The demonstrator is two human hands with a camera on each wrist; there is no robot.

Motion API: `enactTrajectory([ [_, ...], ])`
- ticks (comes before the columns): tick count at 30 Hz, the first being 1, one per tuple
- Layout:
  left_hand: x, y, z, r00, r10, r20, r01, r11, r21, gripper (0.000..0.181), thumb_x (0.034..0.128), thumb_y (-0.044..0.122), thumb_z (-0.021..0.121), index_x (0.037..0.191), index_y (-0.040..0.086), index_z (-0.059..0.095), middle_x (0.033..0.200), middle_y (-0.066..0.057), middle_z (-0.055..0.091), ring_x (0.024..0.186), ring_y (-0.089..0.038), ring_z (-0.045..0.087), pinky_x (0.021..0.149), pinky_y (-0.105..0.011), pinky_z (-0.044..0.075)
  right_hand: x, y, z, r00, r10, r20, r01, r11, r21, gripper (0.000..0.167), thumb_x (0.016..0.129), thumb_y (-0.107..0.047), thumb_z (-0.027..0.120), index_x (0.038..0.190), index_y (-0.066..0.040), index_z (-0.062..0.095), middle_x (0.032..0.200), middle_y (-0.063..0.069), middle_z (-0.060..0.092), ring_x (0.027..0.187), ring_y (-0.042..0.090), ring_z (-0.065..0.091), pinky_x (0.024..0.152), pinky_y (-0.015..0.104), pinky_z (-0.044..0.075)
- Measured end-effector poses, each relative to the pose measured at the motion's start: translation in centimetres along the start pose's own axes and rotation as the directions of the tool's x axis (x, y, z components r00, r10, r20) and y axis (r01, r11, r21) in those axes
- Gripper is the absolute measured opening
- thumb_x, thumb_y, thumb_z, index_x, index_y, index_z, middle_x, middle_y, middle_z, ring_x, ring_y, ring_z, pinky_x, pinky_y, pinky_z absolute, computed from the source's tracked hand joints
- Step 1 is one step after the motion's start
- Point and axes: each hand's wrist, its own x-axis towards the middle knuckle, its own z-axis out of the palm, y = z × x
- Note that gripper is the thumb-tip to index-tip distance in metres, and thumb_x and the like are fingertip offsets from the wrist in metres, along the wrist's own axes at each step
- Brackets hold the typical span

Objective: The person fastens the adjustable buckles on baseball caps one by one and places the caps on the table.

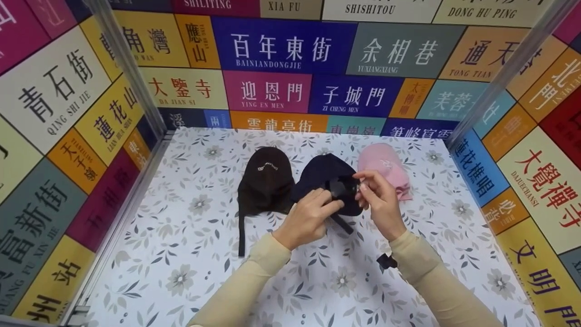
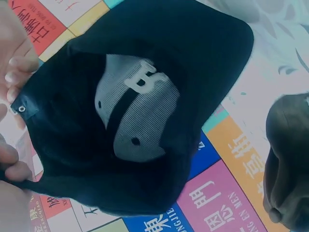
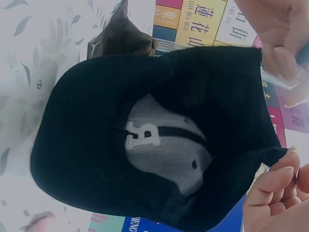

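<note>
A navy baseball cap (image 1: pixel 317 175) is held in the middle by both hands at its back opening. In the wrist views its inside faces the cameras, with a pale mesh lining (image 2: pixel 140 135) bearing a white letter, and the brim pointing away from the hands. My left hand (image 1: pixel 308 218) grips the cap's back edge on the left, where a dark strap (image 2: pixel 24 184) runs between its fingers. On the right, my right hand (image 1: pixel 381 200) pinches the other end of the back edge, near a small metal eyelet (image 2: pixel 21 108).
A dark brown cap (image 1: pixel 268 181) lies left of the navy one, its strap (image 1: pixel 241 236) trailing forward. At the right, behind the right hand, lies a pink cap (image 1: pixel 381 163). The floral tabletop (image 1: pixel 181 277) is enclosed by colourful sign-covered walls (image 1: pixel 281 45). A small black piece (image 1: pixel 386 261) shows beside the right sleeve.
</note>
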Motion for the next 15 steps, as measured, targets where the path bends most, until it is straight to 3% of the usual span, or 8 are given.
enactTrajectory([
  [4,0.2,0.2,-0.1,0.995,-0.087,0.056,0.092,0.992,-0.091,0.034,0.0922,0.020,0.046,0.118,0.011,0.066,0.097,-0.004,0.052,0.088,-0.023,0.050,0.082,-0.038,0.044,-0.3,0.3,-0.5,1.000,0.005,0.007,-0.005,0.998,0.065,0.022,0.102,-0.001,0.051,0.120,0.006,0.060,0.077,0.026,0.053,0.064,0.028,0.054,0.051,0.032,0.045],
  [8,0.5,0.4,-0.2,0.987,-0.138,0.082,0.148,0.981,-0.124,0.035,0.0978,0.043,0.053,0.111,0.013,0.064,0.096,-0.002,0.050,0.089,-0.020,0.048,0.081,-0.036,0.042,-0.5,0.4,-0.9,1.000,0.001,0.016,-0.003,0.995,0.100,0.023,0.102,-0.001,0.051,0.122,0.007,0.059,0.077,0.025,0.053,0.065,0.026,0.055,0.052,0.031,0.044],
  [15,1.2,1.1,-0.2,0.992,-0.125,-0.015,0.117,0.961,-0.250,0.017,0.0961,0.026,0.062,0.094,0.009,0.062,0.091,-0.001,0.055,0.087,-0.017,0.051,0.079,-0.030,0.043,-0.9,0.3,-1.1,1.000,0.011,0.027,-0.014,0.993,0.118,0.026,0.102,-0.002,0.052,0.125,0.007,0.058,0.077,0.026,0.054,0.065,0.030,0.055,0.053,0.029,0.046],
])
